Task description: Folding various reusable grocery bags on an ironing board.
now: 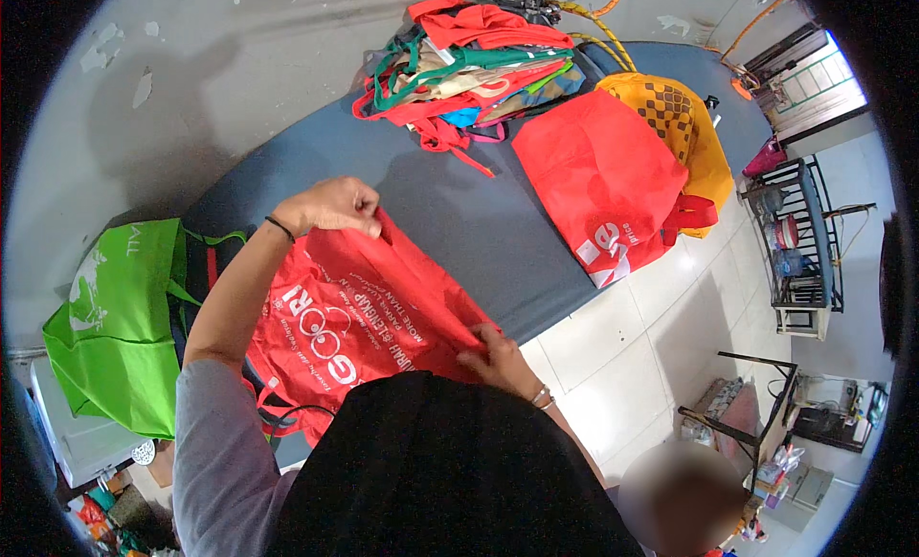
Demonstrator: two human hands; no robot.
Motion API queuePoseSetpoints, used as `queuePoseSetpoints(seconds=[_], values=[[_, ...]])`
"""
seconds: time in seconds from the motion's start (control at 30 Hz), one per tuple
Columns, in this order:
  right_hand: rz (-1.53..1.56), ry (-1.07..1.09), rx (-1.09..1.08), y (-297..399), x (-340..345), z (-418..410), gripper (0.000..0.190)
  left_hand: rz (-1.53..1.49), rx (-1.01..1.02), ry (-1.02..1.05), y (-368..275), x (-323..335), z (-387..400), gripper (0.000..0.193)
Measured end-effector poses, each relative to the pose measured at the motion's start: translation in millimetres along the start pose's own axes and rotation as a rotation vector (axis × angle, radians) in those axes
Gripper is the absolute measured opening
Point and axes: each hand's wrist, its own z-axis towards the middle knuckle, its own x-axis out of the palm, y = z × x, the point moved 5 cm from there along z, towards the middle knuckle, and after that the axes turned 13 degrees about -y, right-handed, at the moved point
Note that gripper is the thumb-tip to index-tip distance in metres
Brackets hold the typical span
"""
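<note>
A red fabric shopping bag [309,313] with white printing lies spread before me on a blue-grey mattress-like surface [459,220]. My left hand [334,207] grips the far corner of its edge, with thumb and fingers pinched together. At the other end of that same edge, my right hand [495,361] pinches the red fabric, so the edge runs taut between both hands. Red straps [276,395] trail at the near side of the bag. Its lower part is hidden behind the black head covering [445,478] in the foreground.
A green fabric bag [118,320] stands on the left. A heap of folded bags [481,72] lies by the wall. Another red bag [599,169] overlaps a yellow bag [700,141] at the right. Another person's blurred head [682,496] is at lower right, near a metal frame [747,428].
</note>
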Motion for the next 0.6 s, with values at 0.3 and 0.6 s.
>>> queuePoseSetpoints(seconds=[0.3, 0.6], values=[[-0.132, -0.002, -0.178, 2.7, 4.9, -15.8, 0.035, 0.727, 0.152, 0.193, -47.1, 12.0, -17.7, 0.023], [-0.255, -0.137, 0.134, 9.1, -3.7, -6.8, 0.025, 0.684, 0.569, -0.324, -32.2, 30.3, 20.2, 0.008]])
